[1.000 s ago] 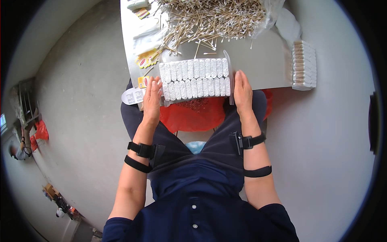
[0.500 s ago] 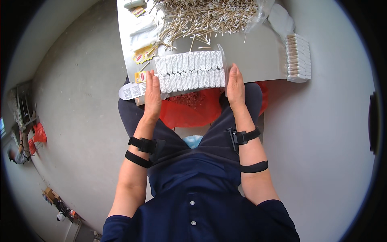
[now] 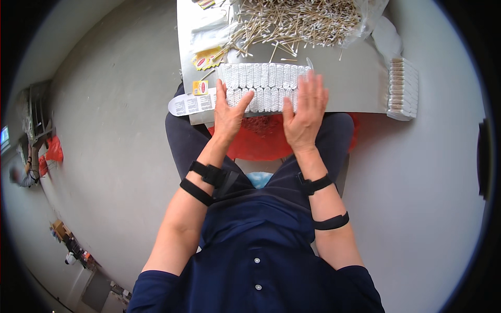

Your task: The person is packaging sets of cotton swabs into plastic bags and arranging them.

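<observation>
In front of me at the table's near edge lies a block of cotton swab packs (image 3: 263, 76), two rows of white tips facing up, with clear plastic showing at its ends. My left hand (image 3: 229, 116) is at the block's left end, fingers along the side and thumb spread over the front row. Slightly blurred, my right hand (image 3: 305, 116) lies flat with fingers stretched over the right end and hides part of it. Neither hand is closed around anything.
A heap of loose cotton swabs (image 3: 297, 23) covers the table's far side. Yellow cards (image 3: 207, 58), a small yellow label (image 3: 200, 87) and a white printed slip (image 3: 190, 104) lie left. Stacked swab packs (image 3: 403, 88) stand at the right edge. Red plastic (image 3: 261, 138) hangs below.
My right hand has moved from beside the block's right end onto it. My left thumb has spread out over the front row. The whole view has shifted, so the table appears farther right.
</observation>
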The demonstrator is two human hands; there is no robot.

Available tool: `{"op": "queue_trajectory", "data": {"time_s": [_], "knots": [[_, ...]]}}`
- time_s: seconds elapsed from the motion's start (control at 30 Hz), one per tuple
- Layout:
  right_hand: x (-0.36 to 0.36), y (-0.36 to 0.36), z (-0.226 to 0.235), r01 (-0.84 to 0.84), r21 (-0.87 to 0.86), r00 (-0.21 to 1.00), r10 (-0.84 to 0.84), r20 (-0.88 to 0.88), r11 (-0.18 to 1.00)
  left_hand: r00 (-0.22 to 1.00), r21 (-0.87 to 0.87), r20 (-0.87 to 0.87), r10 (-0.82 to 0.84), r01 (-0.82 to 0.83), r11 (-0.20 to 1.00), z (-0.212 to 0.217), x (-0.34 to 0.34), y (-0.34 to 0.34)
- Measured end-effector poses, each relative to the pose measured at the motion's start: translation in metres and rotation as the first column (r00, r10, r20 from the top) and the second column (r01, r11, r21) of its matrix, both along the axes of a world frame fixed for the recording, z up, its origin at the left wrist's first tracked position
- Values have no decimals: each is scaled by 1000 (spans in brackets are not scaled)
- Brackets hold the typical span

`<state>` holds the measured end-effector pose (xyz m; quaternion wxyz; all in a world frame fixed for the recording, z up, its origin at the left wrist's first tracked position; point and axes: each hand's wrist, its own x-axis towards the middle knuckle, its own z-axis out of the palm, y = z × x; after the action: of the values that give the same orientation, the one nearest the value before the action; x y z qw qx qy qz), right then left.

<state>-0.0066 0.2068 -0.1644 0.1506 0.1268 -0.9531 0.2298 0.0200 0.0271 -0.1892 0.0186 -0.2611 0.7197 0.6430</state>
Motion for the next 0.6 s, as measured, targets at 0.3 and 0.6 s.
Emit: {"op": "queue_trajectory", "data": {"time_s": [0.3,0.6], "knots": [[27,-29,-13,-171,37,982,167,92,985,996,-62,68,55,-50,997,-8,-5,1],[20,-15,-11,-205,-75,965,214,154,976,998,-26,-15,57,-58,998,-17,3,-14]]}}
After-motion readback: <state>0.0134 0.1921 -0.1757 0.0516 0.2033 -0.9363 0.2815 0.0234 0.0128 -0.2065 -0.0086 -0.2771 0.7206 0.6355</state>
